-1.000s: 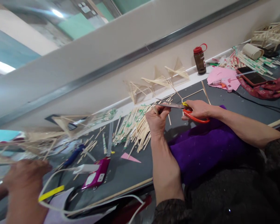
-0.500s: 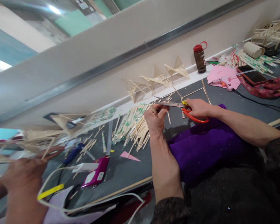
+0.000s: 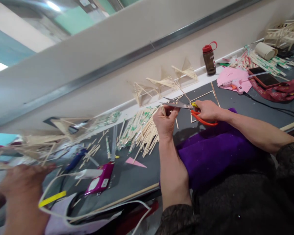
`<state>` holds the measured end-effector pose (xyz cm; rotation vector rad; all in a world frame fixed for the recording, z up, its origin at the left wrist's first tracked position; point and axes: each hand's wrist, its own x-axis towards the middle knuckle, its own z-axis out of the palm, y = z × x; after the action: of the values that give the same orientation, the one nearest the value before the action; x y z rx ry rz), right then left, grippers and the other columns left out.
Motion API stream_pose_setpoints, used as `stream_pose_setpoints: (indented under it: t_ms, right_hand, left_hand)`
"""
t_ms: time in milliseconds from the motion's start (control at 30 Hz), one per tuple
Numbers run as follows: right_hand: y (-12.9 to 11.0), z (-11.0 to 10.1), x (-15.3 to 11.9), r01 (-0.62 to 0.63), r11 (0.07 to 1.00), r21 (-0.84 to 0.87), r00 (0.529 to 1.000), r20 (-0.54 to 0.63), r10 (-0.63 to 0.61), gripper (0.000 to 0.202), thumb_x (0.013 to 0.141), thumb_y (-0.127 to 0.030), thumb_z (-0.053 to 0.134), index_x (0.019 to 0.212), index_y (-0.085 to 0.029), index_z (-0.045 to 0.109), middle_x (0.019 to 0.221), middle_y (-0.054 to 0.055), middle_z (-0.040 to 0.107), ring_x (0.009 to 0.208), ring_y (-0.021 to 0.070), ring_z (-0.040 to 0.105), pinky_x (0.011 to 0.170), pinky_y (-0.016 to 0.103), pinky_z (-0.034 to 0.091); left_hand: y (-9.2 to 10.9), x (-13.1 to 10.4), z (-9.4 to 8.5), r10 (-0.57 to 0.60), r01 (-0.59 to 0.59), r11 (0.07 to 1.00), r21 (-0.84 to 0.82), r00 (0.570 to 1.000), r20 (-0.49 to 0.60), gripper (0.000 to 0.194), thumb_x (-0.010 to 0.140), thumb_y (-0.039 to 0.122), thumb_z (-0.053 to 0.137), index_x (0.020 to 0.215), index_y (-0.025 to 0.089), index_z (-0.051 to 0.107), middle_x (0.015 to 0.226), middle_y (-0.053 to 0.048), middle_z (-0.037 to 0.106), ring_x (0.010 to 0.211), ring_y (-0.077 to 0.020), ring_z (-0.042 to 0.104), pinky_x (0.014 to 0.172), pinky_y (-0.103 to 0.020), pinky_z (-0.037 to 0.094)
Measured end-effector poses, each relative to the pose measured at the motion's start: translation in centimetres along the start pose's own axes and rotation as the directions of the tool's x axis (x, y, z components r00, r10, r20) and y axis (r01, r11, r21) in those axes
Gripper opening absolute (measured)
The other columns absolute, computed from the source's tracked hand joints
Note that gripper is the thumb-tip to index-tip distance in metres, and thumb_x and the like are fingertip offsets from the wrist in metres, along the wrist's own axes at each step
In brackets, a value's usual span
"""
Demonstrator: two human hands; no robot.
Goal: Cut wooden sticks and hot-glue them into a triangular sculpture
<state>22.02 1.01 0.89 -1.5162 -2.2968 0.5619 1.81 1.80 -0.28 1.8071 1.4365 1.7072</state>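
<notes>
Near the desk's (image 3: 127,179) far side, the right hand (image 3: 207,110) holds steel scissors (image 3: 183,105) with orange-and-yellow handles, opened beside the left hand (image 3: 165,121), which pinches a pale wooden stick (image 3: 163,111) (to steady it, I'd guess, from where I'm standing).

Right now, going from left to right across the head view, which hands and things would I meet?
Another person's hand, magenta packet, pink paper triangle, wearer's left hand, wearer's right hand, pink glue gun, dark-screened phone.
</notes>
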Motion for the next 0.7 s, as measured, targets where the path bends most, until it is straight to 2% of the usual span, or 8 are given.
stream_pose_setpoints:
  t_ms: [133,300,433,700]
  right_hand:
    - [0.23,0.04,0.05,0.010,1.000,-0.006,1.000,0.011,-0.010,0.036,0.086,-0.046,0.060,0.107,-0.018,0.066,0.100,0.012,0.075,0.085,0.0258,0.066,0.064,0.031,0.036]
    - [0.20,0.23,-0.09,0.020,0.999,0.040,1.000,0.000,-0.020,0.052,0.079,-0.062,0.063,0.108,-0.018,0.064,0.103,0.010,0.075,0.086,0.0250,0.067,0.064,0.030,0.036]
    - [0.15,0.33,-0.18,0.020,0.998,0.067,1.000,0.003,-0.020,0.053,0.079,-0.063,0.063,0.109,-0.020,0.063,0.107,0.010,0.074,0.090,0.0248,0.067,0.068,0.030,0.039]
    - [0.54,0.36,-0.03,0.056,0.995,0.078,0.998,0.017,-0.057,0.059,0.077,-0.063,0.066,0.116,-0.020,0.062,0.114,0.012,0.072,0.092,0.0253,0.067,0.070,0.030,0.041]
  left_hand:
    - [0.35,-0.11,-0.11,0.052,-0.050,0.994,0.095,0.998,-0.019,0.013,0.071,0.030,0.075,0.068,0.018,0.070,0.057,0.004,0.062,0.056,-0.0100,0.053,0.060,-0.023,0.043]
    - [0.57,-0.12,-0.20,0.031,-0.026,0.988,0.153,0.999,-0.031,0.007,0.072,0.023,0.074,0.067,0.019,0.071,0.057,0.004,0.063,0.057,-0.0103,0.054,0.061,-0.023,0.044]
    - [0.53,-0.13,-0.26,0.036,-0.031,0.990,0.139,0.999,-0.035,0.006,0.071,0.020,0.073,0.066,0.019,0.072,0.058,0.003,0.065,0.058,-0.0105,0.056,0.062,-0.023,0.045]
    - [0.30,-0.22,-0.25,0.046,-0.050,0.993,0.110,0.998,0.035,0.009,0.072,0.022,0.071,0.063,0.019,0.071,0.059,0.003,0.068,0.058,-0.0109,0.058,0.060,-0.022,0.045]
